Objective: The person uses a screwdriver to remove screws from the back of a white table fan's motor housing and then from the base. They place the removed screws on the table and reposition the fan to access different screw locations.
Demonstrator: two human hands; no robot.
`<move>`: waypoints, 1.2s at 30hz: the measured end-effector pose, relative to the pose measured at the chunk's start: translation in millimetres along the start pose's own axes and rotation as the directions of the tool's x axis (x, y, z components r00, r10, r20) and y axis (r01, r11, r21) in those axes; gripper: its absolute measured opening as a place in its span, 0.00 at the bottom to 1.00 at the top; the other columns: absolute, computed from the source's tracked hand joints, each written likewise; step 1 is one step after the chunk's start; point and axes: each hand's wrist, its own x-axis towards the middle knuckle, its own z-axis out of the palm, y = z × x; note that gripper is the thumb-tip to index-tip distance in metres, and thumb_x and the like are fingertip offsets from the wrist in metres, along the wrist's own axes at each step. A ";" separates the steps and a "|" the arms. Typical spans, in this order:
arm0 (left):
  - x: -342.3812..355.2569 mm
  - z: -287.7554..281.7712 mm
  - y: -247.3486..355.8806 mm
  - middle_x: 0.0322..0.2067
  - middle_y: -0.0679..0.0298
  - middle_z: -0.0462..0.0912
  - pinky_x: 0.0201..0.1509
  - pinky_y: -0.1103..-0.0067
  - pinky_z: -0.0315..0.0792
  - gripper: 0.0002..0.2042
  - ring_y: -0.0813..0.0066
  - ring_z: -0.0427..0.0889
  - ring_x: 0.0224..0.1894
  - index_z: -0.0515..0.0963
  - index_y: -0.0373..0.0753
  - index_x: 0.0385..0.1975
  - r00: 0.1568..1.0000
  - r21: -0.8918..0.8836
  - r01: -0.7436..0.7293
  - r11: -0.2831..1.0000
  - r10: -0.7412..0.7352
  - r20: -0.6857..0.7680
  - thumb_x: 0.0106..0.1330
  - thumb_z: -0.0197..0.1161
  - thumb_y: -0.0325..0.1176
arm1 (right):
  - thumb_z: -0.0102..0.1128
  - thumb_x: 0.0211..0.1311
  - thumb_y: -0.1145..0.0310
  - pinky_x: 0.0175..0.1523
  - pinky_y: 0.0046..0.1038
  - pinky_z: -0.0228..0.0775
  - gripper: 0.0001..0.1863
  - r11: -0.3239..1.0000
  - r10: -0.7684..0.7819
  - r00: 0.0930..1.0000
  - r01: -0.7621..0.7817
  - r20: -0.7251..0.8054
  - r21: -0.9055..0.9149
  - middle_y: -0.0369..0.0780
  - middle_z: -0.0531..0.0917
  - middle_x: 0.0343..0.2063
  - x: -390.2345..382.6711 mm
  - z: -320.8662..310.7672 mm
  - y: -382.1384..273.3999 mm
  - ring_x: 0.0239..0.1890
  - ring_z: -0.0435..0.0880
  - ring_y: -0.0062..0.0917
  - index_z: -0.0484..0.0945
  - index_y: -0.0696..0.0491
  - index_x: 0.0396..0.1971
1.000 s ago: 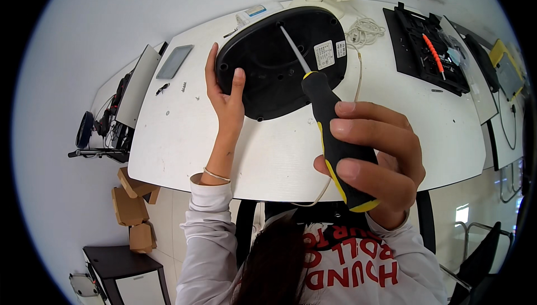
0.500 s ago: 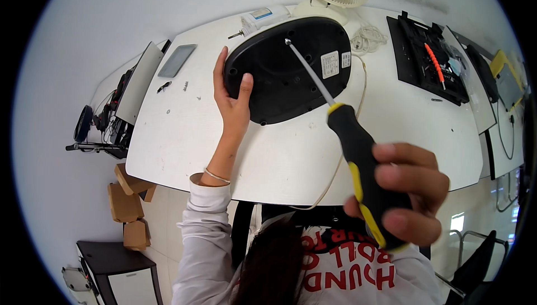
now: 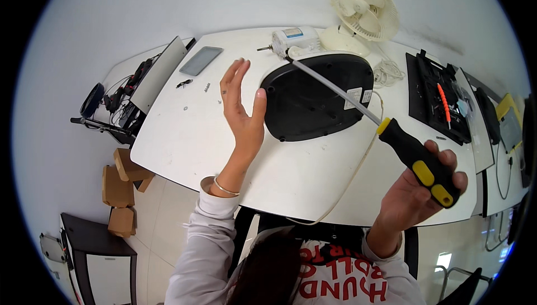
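A screwdriver [image 3: 417,162] with a black-and-yellow handle is gripped in my right hand [image 3: 411,196]. Its long steel shaft slants up leftward, and the tip appears over the far rim of a black appliance base [image 3: 319,106]. That base shows its underside, with recessed holes and white labels. Beside its left edge, my left hand [image 3: 243,115] is open with fingers stretched upward. The left thumb is close to the rim; whether it touches I cannot tell. Behind the base is a white motor housing [image 3: 302,38] with a metal shaft.
A cream fan [image 3: 363,5] stands at the back, near a coiled cord [image 3: 387,73]. A black tool case [image 3: 436,103] with an orange tool [image 3: 443,103] is at right. On the left of the white table [image 3: 184,142] are a grey tray [image 3: 201,61], a short cable [image 3: 184,83] and screws [image 3: 207,87].
My left hand has let go of the base and opened beside it. The base sits lower and flatter. My right hand has drawn the screwdriver lower and away, and the view has shifted.
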 end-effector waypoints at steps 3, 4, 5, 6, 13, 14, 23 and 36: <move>1.0 -8.7 8.9 0.48 0.58 0.73 0.61 0.72 0.60 0.15 0.68 0.72 0.53 0.73 0.33 0.49 0.994 -0.110 0.108 0.988 -0.109 -0.002 0.65 0.52 0.33 | 0.68 0.50 0.62 0.56 0.37 0.71 0.27 0.994 0.080 0.997 -0.079 0.002 0.073 0.38 0.72 0.46 -2.5 6.7 7.8 0.50 0.75 0.33 0.62 0.39 0.47; 4.7 -6.6 13.0 0.40 0.60 0.77 0.51 0.77 0.66 0.14 0.72 0.75 0.43 0.75 0.32 0.44 0.989 -0.144 0.138 0.980 -0.143 -0.022 0.66 0.53 0.34 | 0.68 0.50 0.62 0.56 0.37 0.71 0.26 0.989 0.101 0.995 -0.101 0.009 0.105 0.38 0.72 0.46 -3.9 8.6 10.5 0.51 0.75 0.34 0.62 0.39 0.47; 6.1 -8.3 15.9 0.39 0.60 0.77 0.48 0.78 0.66 0.14 0.74 0.75 0.41 0.75 0.31 0.44 0.968 -0.248 0.245 0.937 -0.250 0.013 0.66 0.53 0.35 | 0.68 0.50 0.62 0.56 0.37 0.71 0.27 0.987 0.111 0.994 -0.112 0.015 0.112 0.38 0.72 0.46 -5.5 9.7 12.1 0.51 0.75 0.34 0.62 0.39 0.47; 6.9 -10.7 18.1 0.38 0.61 0.78 0.46 0.80 0.66 0.15 0.75 0.74 0.40 0.75 0.31 0.44 0.935 -0.346 0.347 0.872 -0.349 0.057 0.66 0.54 0.37 | 0.68 0.50 0.62 0.56 0.37 0.71 0.27 0.985 0.121 0.992 -0.123 0.021 0.120 0.38 0.72 0.46 -7.0 10.5 13.5 0.51 0.75 0.34 0.62 0.39 0.47; 6.7 -18.3 9.0 0.31 0.69 0.74 0.38 0.82 0.66 0.13 0.81 0.72 0.36 0.75 0.36 0.39 0.807 -0.619 0.553 0.557 -0.542 0.232 0.66 0.56 0.40 | 0.68 0.50 0.61 0.55 0.38 0.72 0.26 0.975 0.167 0.984 -0.173 0.057 0.138 0.39 0.73 0.47 -10.6 15.4 21.0 0.52 0.74 0.35 0.63 0.40 0.47; 7.3 -20.7 7.5 0.31 0.69 0.74 0.38 0.82 0.66 0.12 0.81 0.72 0.36 0.75 0.37 0.39 0.804 -0.632 0.555 0.541 -0.543 0.241 0.66 0.56 0.40 | 0.67 0.51 0.62 0.56 0.38 0.72 0.26 0.976 0.163 0.985 -0.171 0.062 0.135 0.39 0.73 0.47 -10.9 15.4 21.9 0.52 0.74 0.35 0.63 0.41 0.47; 22.5 -108.7 -95.0 0.25 0.68 0.81 0.35 0.87 0.66 0.07 0.86 0.72 0.28 0.82 0.35 0.29 0.838 0.110 0.540 0.834 -0.520 -0.167 0.55 0.66 0.32 | 0.55 0.62 0.62 0.66 0.41 0.58 0.21 0.991 0.112 0.994 -0.113 0.019 0.074 0.42 0.70 0.55 -7.3 -11.8 28.7 0.60 0.67 0.40 0.63 0.47 0.53; -1.8 -115.9 -142.2 0.25 0.69 0.83 0.29 0.79 0.70 0.06 0.78 0.78 0.25 0.83 0.44 0.25 0.699 0.679 0.536 0.502 -0.715 -0.024 0.49 0.68 0.37 | 0.61 0.57 0.62 0.60 0.44 0.64 0.23 0.986 0.160 0.986 -0.161 -0.038 -0.036 0.42 0.71 0.52 -7.7 -5.7 31.1 0.55 0.72 0.41 0.64 0.44 0.51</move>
